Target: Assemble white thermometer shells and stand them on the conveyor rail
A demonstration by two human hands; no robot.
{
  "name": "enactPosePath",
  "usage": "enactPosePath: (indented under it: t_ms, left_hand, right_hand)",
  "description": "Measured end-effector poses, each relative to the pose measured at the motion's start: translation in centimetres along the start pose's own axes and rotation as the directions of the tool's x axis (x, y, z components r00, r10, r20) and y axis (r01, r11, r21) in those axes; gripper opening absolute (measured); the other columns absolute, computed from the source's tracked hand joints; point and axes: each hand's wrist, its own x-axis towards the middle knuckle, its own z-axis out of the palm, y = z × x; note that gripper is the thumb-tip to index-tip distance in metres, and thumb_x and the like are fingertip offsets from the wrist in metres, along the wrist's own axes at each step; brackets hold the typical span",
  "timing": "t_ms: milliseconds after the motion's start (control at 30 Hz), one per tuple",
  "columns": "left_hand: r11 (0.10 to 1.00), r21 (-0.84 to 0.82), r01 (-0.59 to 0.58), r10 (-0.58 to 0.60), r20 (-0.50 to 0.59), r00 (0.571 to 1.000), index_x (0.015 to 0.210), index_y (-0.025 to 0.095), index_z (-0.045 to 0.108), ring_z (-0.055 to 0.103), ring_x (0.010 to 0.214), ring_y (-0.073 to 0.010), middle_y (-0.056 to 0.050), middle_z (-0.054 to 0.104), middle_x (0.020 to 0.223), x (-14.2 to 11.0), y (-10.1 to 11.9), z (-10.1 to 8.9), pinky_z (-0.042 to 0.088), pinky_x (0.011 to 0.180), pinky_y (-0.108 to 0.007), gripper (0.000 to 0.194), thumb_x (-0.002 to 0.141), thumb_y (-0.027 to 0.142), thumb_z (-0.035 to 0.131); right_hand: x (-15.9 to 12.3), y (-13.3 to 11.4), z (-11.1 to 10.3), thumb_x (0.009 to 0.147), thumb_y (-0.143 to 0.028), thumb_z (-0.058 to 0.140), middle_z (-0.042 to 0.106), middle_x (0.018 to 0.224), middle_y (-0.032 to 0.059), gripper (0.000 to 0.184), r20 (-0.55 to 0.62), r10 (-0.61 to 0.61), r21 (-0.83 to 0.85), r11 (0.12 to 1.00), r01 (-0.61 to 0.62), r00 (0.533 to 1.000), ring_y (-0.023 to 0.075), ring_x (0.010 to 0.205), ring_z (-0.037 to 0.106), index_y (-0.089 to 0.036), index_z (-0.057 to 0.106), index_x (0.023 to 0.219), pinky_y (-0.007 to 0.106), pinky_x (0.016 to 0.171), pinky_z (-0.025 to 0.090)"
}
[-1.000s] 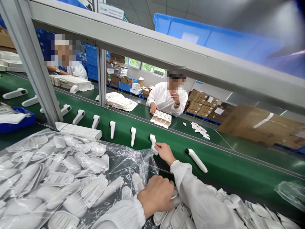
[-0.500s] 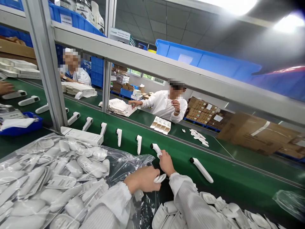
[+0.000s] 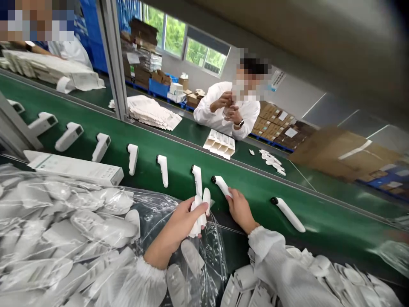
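Observation:
My left hand point(image 3: 179, 224) is closed around a white plastic shell part point(image 3: 200, 211), lifted just above the near edge of the green conveyor belt point(image 3: 179, 147). My right hand point(image 3: 240, 209) rests on the belt with its fingers on the handle of a white thermometer body point(image 3: 221, 185). A row of several similar thermometer bodies point(image 3: 162, 169) lies along the belt to the left, and another one point(image 3: 287, 214) lies to the right.
A clear bag of white shell parts point(image 3: 79, 230) fills the near left; more loose parts point(image 3: 319, 277) lie at the near right. A long white box point(image 3: 76, 168) sits by the belt. Across the belt a person in white point(image 3: 228, 111) works beside trays point(image 3: 222, 145) and stacked sheets point(image 3: 153, 113).
My left hand rose from the parts pile with a white shell part and came up to the belt edge. My right hand stayed on the thermometer body. The view tilted down and closer.

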Motion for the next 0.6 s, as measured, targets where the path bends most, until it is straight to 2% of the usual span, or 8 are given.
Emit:
enactPosePath:
  t_ms: [67,133,167,233,300,333,467,600]
  left_hand:
    - [0.993,-0.087,0.081,-0.079,0.032,0.996,0.096,0.021,0.064,0.056,0.054,-0.0133,-0.003,0.066,0.083,0.1,0.0,0.0,0.046,0.042,-0.023,0.040,0.075,0.054,0.073]
    - [0.986,-0.101,0.135,-0.127,0.083,0.988,0.097,0.021,0.065,0.055,0.052,-0.0123,-0.002,0.066,0.083,0.0,-0.1,-0.1,0.046,0.041,-0.022,0.042,0.075,0.056,0.074]
    - [0.983,-0.097,0.155,-0.145,0.105,0.984,0.098,0.021,0.065,0.055,0.051,-0.0120,-0.002,0.067,0.082,-0.1,-0.2,-0.2,0.046,0.041,-0.022,0.044,0.074,0.056,0.075]
    - [0.981,-0.073,0.179,-0.167,0.148,0.975,0.102,0.022,0.065,0.056,0.051,-0.0126,-0.001,0.067,0.078,-0.3,-0.3,-0.5,0.047,0.040,-0.022,0.048,0.072,0.057,0.077]
    - [0.982,-0.051,0.184,-0.170,0.195,0.966,0.105,0.022,0.066,0.057,0.052,-0.0138,0.001,0.065,0.072,-0.5,-0.3,-0.7,0.048,0.040,-0.022,0.051,0.071,0.057,0.079]
    - [0.981,-0.043,0.189,-0.175,0.218,0.960,0.105,0.021,0.066,0.057,0.053,-0.0142,0.001,0.063,0.068,-0.5,-0.3,-0.7,0.048,0.041,-0.022,0.051,0.071,0.057,0.079]
    - [0.980,-0.100,0.171,-0.145,0.221,0.964,0.097,0.020,0.066,0.056,0.053,-0.0130,0.001,0.063,0.072,0.0,-0.3,-0.3,0.046,0.040,-0.022,0.046,0.073,0.057,0.078]
    - [0.970,-0.238,0.059,-0.040,0.084,0.996,0.105,0.020,0.065,0.055,0.056,-0.0110,-0.002,0.066,0.087,0.9,-0.3,-0.3,0.047,0.042,-0.021,0.049,0.074,0.055,0.077]
  right_hand:
    - [-0.2,-0.8,-1.6,0.102,-0.032,0.037,0.059,0.125,0.0204,0.043,-0.017,-0.039,-0.028,0.999,0.038,0.999,0.0335,0.113,0.056,-0.013,0.050,0.138,0.051,0.097,0.047]
    - [-0.7,-2.5,-4.3,0.103,-0.035,0.038,0.049,0.142,0.0190,0.045,-0.009,-0.189,-0.012,0.982,0.189,0.982,0.0351,0.128,0.047,-0.018,0.046,0.144,0.055,0.104,0.042]
    - [-1.1,-3.5,-5.8,0.103,-0.034,0.039,0.041,0.151,0.0154,0.046,0.015,-0.327,0.037,0.944,0.327,0.945,0.0336,0.137,0.039,-0.023,0.041,0.148,0.054,0.110,0.038]
    - [-1.9,-5.6,-8.8,0.103,-0.032,0.042,0.037,0.156,0.0087,0.047,0.132,-0.605,0.204,0.792,0.575,0.786,0.0287,0.145,0.030,-0.029,0.038,0.150,0.048,0.115,0.034]
    - [-2.7,-7.3,-10.9,0.103,-0.032,0.046,0.049,0.146,0.0084,0.047,0.151,-0.710,0.325,0.692,0.644,0.688,0.0250,0.141,0.037,-0.029,0.040,0.149,0.042,0.114,0.036]
    - [-3.1,-7.9,-11.5,0.102,-0.032,0.047,0.056,0.138,0.0088,0.044,0.144,-0.715,0.360,0.682,0.636,0.685,0.0235,0.134,0.045,-0.029,0.043,0.147,0.040,0.111,0.040]
    - [-3.3,-8.5,-11.3,0.099,-0.035,0.055,0.066,0.110,0.0061,0.026,0.132,-0.534,0.459,0.780,0.426,0.835,0.0190,0.101,0.062,-0.026,0.063,0.121,0.031,0.090,0.049]
    - [-1.2,-7.5,-8.7,0.085,-0.032,0.066,0.065,0.081,0.0005,0.012,0.111,-0.077,0.591,0.807,-0.004,0.991,0.0169,0.076,0.061,-0.021,0.063,0.086,0.028,0.071,0.047]
